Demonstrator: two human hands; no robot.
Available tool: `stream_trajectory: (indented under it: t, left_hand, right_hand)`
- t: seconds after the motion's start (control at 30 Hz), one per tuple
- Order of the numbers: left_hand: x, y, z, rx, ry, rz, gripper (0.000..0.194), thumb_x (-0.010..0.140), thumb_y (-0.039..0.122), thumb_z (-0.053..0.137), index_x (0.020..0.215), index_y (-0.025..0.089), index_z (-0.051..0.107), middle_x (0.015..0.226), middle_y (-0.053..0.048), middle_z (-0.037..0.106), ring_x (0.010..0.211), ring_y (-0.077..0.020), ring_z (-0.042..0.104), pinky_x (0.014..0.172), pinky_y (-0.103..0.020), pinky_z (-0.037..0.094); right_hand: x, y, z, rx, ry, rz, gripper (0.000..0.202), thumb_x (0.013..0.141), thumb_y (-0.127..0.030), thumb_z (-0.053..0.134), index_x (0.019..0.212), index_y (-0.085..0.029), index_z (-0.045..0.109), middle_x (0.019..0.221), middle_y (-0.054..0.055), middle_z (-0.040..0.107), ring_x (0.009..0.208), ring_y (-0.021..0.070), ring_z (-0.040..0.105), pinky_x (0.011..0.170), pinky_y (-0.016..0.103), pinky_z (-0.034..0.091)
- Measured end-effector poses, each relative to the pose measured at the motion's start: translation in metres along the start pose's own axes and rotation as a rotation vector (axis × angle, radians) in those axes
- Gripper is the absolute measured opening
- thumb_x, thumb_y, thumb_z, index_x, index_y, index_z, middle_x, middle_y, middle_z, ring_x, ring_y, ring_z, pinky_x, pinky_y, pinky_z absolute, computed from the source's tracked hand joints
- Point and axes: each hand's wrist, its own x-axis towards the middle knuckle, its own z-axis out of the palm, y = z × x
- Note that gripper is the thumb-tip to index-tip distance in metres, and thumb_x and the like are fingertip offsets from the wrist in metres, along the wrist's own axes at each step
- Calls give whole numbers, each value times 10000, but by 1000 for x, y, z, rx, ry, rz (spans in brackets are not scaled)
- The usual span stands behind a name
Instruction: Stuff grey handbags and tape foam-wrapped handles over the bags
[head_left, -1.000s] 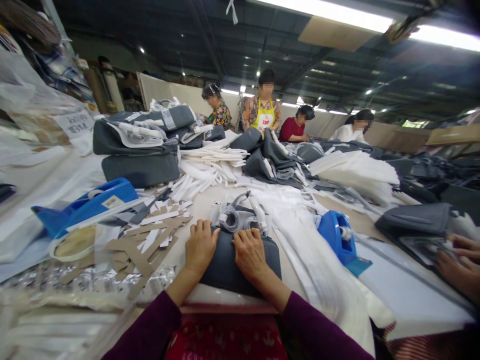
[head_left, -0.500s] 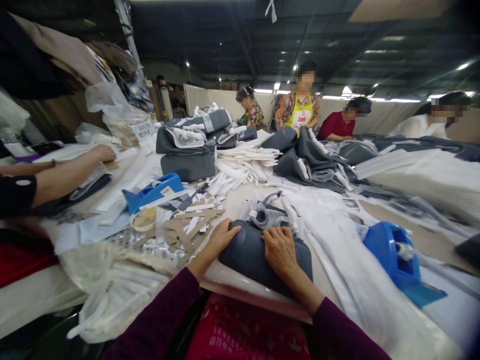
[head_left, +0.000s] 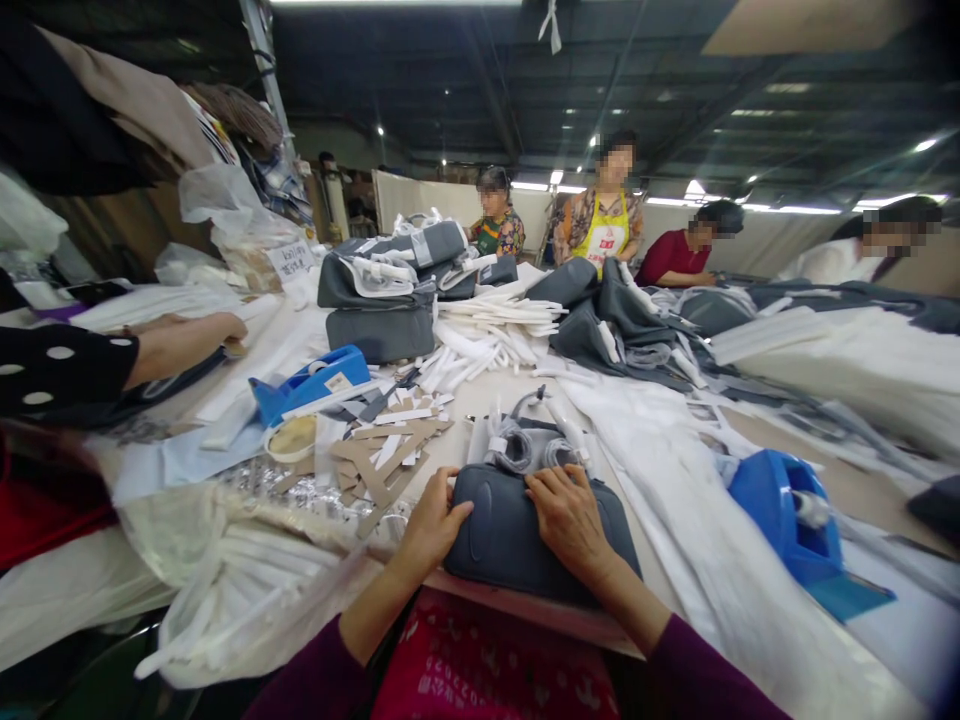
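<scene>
Both hands lie flat on the grey pad [head_left: 517, 535] at the counter's near edge: left hand [head_left: 433, 522] has slid closer, gripping its end; right hand [head_left: 571, 520] stays spread, holding nothing.

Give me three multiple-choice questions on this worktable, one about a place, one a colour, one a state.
1. Where does the grey cushion lie?
A. on the floor
B. at the table's near edge
C. on a shelf

2. What colour is the tape dispenser on the right?
A. blue
B. red
C. yellow

3. How is the right hand?
A. raised in the air
B. resting flat on the cushion
C. gripping scissors

Answers: 1 B, it lies before the person; 2 A, its body is blue; 3 B, its palm lies on top while the left hand holds the cushion's end.
</scene>
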Motion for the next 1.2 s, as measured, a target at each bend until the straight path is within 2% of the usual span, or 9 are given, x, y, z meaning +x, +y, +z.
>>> stream_trajectory:
  t: [0.1,0.2,0.37,0.47,0.63,0.8,0.9,1.1,1.2]
  left_hand:
    - [-13,17,3,209,125,59,393,817,186,557,1201,206,472,1044,-75,530,962,-244,574,868,-386,478]
    - [-13,49,12,396,264,296,389,839,99,470,1218,181,496,1206,-119,483,1145,-286,499,985,-456,431]
    - [14,82,49,126,-62,761,414,850,30,336,1182,169,540,1162,-97,595,1122,-195,547,1032,-366,442]
    - [35,76,68,56,-114,757,421,832,39,317,1166,136,554,1162,-112,628,1116,-200,579,1031,-381,458]
    - [46,71,83,190,-13,642,438,782,-2,313,1118,133,559,1105,-106,639,1053,-198,602,993,-400,484]
    - [39,70,101,383,108,633,329,823,-3,329,1018,146,549,992,-85,601,985,-208,592,913,-389,522]
    - [39,65,107,512,133,670,339,842,-17,325,1053,123,551,1049,-108,593,1036,-223,575,934,-392,514]
    - [40,60,110,695,159,748,262,912,46,374,1022,121,600,1033,-105,617,1000,-240,583,953,-407,498]
    - [38,61,111,750,187,739,204,924,90,415,993,124,604,1011,-102,611,977,-257,581,917,-429,507]
  right_hand:
    - [-1,1,0,19,14,-5,193,934,-184,492,1033,-171,657,911,57,653,879,201,537,913,382,318]
    - [-1,3,2,38,40,-4,186,926,-177,495,1028,-167,650,885,57,647,863,207,531,897,390,331]
    - [-4,8,7,102,100,-16,206,880,-114,491,1020,-149,639,968,88,656,940,231,534,927,413,336]
    - [-4,9,10,110,105,1,240,861,-98,492,1051,-138,633,1040,111,646,1016,244,523,949,409,342]
    - [-4,12,11,143,98,32,190,855,-118,501,974,-133,648,980,115,652,935,249,547,879,401,395]
    - [-7,24,3,507,290,262,260,863,-48,428,914,-175,649,887,51,665,850,177,579,816,295,445]
    - [3,37,-10,511,403,353,299,852,-26,420,984,-175,642,1004,70,636,970,185,536,872,293,431]
    - [52,61,-22,57,-26,53,228,848,-79,495,832,-198,689,964,94,634,996,256,470,848,373,358]
    - [69,68,-16,24,-60,57,238,854,-75,483,767,-184,676,864,93,628,936,238,484,808,349,356]
